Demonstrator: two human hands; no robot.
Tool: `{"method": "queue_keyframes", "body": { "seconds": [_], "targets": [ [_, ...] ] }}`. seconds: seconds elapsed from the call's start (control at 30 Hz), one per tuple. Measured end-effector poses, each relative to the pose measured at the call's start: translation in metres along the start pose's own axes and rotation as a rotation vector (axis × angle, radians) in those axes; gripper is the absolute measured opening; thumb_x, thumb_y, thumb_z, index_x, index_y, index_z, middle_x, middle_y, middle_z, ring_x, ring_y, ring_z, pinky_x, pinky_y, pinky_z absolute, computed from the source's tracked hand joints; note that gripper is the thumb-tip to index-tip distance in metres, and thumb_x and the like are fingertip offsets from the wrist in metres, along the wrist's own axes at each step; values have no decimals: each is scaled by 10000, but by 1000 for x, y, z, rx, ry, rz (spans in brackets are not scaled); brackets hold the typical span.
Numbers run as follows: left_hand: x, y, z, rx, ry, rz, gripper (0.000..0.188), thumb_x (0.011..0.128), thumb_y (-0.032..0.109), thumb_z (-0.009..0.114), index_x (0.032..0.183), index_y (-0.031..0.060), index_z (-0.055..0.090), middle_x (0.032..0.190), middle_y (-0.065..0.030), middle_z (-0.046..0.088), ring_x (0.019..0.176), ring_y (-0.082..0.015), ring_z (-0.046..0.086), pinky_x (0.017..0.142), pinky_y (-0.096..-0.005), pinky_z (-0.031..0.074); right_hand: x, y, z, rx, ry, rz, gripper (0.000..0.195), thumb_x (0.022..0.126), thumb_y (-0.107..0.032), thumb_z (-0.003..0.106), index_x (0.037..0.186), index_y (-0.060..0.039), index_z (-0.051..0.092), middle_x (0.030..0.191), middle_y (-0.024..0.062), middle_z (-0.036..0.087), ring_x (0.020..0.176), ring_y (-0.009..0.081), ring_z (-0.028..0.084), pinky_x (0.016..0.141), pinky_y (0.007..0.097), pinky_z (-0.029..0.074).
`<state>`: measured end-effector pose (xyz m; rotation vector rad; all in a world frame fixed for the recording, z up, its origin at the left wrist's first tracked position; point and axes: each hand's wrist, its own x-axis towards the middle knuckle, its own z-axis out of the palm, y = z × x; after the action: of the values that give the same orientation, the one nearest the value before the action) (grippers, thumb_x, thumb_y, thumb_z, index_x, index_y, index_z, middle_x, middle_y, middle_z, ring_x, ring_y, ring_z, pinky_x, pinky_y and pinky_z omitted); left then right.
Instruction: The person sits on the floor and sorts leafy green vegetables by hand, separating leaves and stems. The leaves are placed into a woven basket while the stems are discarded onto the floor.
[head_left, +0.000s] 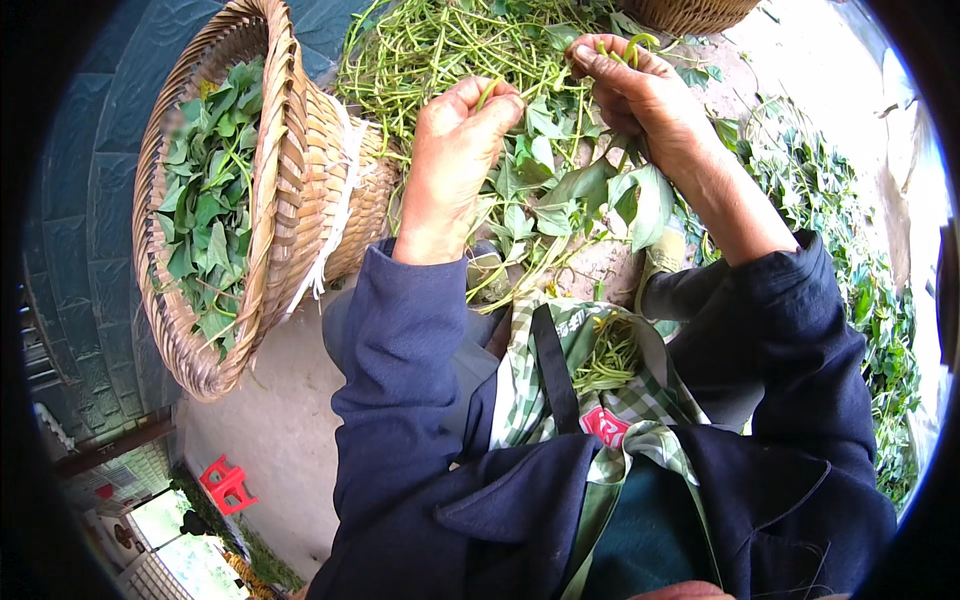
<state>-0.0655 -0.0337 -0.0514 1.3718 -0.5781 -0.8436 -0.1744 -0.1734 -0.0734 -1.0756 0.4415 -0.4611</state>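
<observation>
My left hand (461, 154) pinches a thin green stem (489, 94) between thumb and fingers. To its right, my right hand (637, 94) is closed around several short green stem pieces (628, 54). Large green leaves (646, 199) hang just below that hand; whether it grips them too I cannot tell. Beneath and beyond both hands spreads a heap of long green leaf stalks (427, 64), mixed with leaves. A green checked apron (525, 409) lies across my lap, its gathered pouch holding picked stems (609, 356).
At the left a tall woven basket (330, 165) full of green leaves (214, 202) leans beside my arm. Another wicker basket (694, 11) stands at the top edge. Leafy vines (817, 195) lie along the right. A red plastic stool (227, 485) stands on the concrete floor (262, 442).
</observation>
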Motion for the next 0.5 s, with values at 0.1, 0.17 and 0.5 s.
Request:
{"method": "queue_keyframes", "body": {
  "seconds": [0.1, 0.17, 0.5],
  "targets": [
    [0, 1, -12, -4, 12, 24, 110, 783, 43, 553, 888, 14, 539, 671, 38, 496, 445, -6, 314, 391, -146, 232, 3, -3, -4, -76, 41, -54, 143, 774, -246, 650, 840, -129, 599, 537, -87, 440, 430, 5, 333, 389, 167, 224],
    [1, 2, -23, -2, 42, 47, 111, 787, 43, 549, 892, 8, 540, 668, 34, 494, 442, -5, 310, 386, -146, 226, 4, -4, -4, -121, 122, -64, 134, 809, -239, 610, 879, -126, 591, 529, -101, 398, 421, -3, 277, 385, 169, 176],
    [0, -3, -11, 368, 131, 301, 292, 742, 12, 641, 1026, 33, 576, 588, 107, 278, 529, -7, 278, 520, -135, 290, 3, -3, -5, 22, -4, 3, 137, 776, -251, 648, 817, -129, 600, 538, -91, 436, 423, 5, 308, 383, 176, 203]
  ]
}}
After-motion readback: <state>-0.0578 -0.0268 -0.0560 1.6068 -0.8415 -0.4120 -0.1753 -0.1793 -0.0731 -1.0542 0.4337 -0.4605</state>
